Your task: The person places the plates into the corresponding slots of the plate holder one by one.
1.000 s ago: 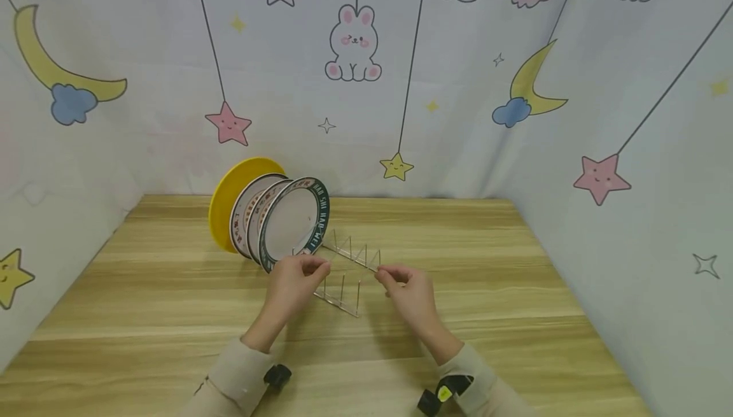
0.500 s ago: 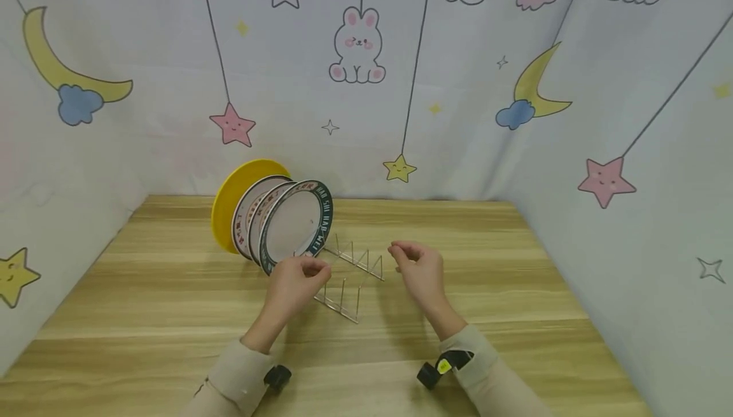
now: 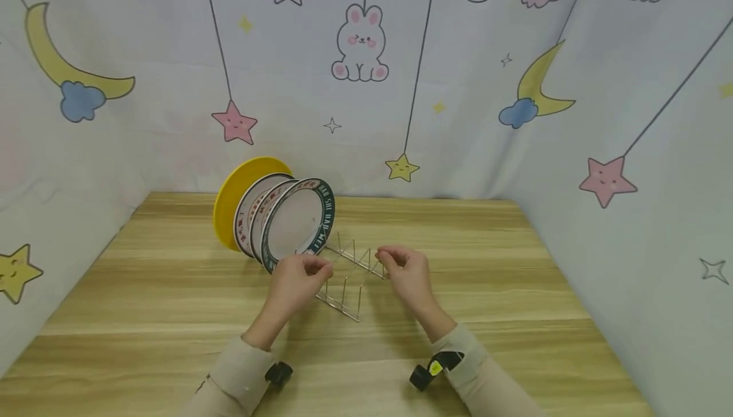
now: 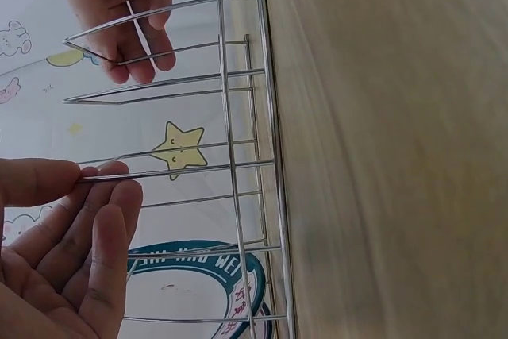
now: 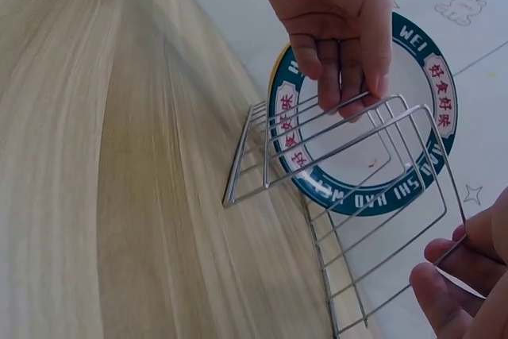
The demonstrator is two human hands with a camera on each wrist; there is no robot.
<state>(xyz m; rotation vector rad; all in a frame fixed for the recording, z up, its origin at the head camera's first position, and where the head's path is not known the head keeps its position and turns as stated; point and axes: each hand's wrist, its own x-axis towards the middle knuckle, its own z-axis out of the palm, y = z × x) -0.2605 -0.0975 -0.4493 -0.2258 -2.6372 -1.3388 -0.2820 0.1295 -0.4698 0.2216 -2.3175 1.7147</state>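
Note:
A silver wire dish rack (image 3: 343, 310) stands on the wooden table, its upright loops seen up close in both wrist views. My left hand (image 3: 298, 280) pinches one of the loops between thumb and fingers, as the left wrist view shows at the fingertips (image 4: 115, 184). At the rack's right end, my right hand (image 3: 408, 274) has thumb and fingers (image 5: 436, 295) around the bent top of the end loop. Several round plates stand on edge in the rack's left part. Nearest is a white plate (image 3: 293, 223) with a green lettered rim; farthest left is a yellow plate (image 3: 229, 204).
The wooden table (image 3: 487, 302) reaches back to a white curtain (image 3: 458, 137) printed with stars, moons and rabbits. The curtain also borders both sides. Small black cameras (image 3: 279, 374) are strapped at both wrists.
My right hand came off the rack's right end, rising to the right, then returned to the end loop. The left hand kept its hold, and the plates stayed in place.

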